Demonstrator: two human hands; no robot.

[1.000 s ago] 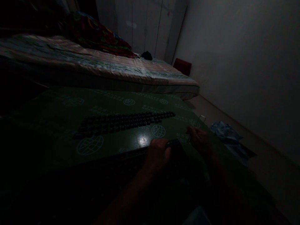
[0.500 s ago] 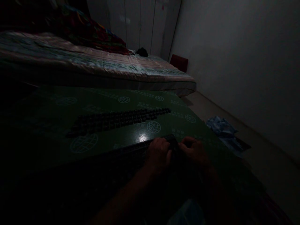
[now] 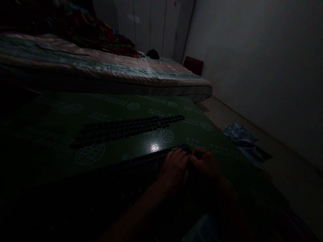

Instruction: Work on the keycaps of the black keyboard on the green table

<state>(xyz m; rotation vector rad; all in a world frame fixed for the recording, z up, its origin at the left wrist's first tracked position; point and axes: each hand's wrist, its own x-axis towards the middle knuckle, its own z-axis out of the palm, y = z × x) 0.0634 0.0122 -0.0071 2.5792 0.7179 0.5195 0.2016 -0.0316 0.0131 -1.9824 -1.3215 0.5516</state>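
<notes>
A dark keyboard point(image 3: 141, 165) lies across the near part of the green board, its keys too dark to make out. My left hand point(image 3: 174, 169) is curled over the keyboard's right end and presses on it. Close beside it, at the keyboard's right edge, my right hand point(image 3: 207, 165) is closed with its fingertips pinched. A thin line shows by those fingers, but what they hold is too dark to tell. Beyond the keyboard, loose black keycaps point(image 3: 128, 127) lie in rows.
The green board point(image 3: 143, 144) carries pale globe prints and lettering. A bed point(image 3: 121, 69) with a dark red patterned blanket point(image 3: 96, 37) stands behind it. Crumpled pale blue cloth or plastic point(image 3: 239, 134) is on the floor at right, near the wall point(image 3: 264, 67).
My right hand has moved slightly left, and its fingertips now meet my left hand at the keyboard's right end. My left hand has shifted a little to the right. The keycaps stay put.
</notes>
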